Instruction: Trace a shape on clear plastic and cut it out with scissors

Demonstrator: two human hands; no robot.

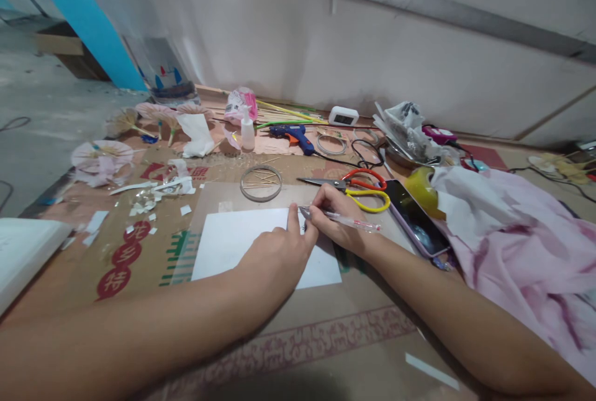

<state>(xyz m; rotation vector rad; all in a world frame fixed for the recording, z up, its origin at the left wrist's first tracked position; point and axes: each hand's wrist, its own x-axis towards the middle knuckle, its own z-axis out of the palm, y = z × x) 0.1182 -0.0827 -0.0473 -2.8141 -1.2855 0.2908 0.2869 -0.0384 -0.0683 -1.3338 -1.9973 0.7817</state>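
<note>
The right hand (338, 218), its fingers closed in a narrow pinch, holds a clear pen (354, 221) slanted over the upper right part of the white paper (228, 243), the tip close to the left hand's fingertips. The left hand (282, 249) holds nothing visible and lies on the paper, index finger extended and the others partly curled. Just beyond the paper are the ring (242, 185) and the scissors (326, 183), while the phone (416, 218) lies to its right.
</note>
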